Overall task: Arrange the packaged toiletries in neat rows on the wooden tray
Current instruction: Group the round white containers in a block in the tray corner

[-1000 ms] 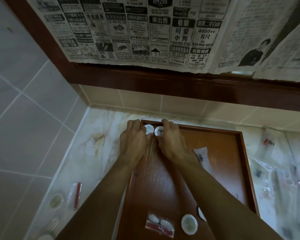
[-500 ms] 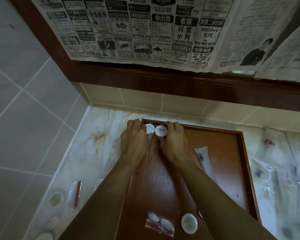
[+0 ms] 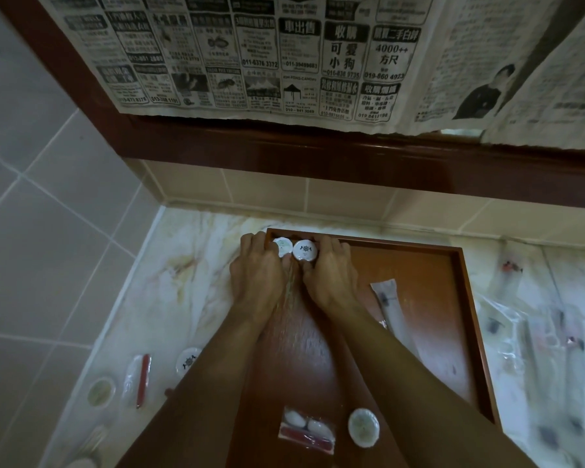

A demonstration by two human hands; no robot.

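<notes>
Wooden tray (image 3: 460,332), far-left corner: left hand (image 3: 255,282) pinching greenish round pack (image 3: 282,247), right hand (image 3: 331,278) pinching white round pack (image 3: 305,254), packs touching.

two round white packs (image 3: 294,252), tray's (image 3: 466,319) far-left corner

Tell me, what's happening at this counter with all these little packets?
A person is laying out wrapped toiletries on a wooden tray. The left hand holds one round white packet and the right hand another, side by side in the tray's far left corner. A long sachet, a clear pouch and another round packet lie loose on the tray. More packets wait on the marble counter on both sides.
</notes>
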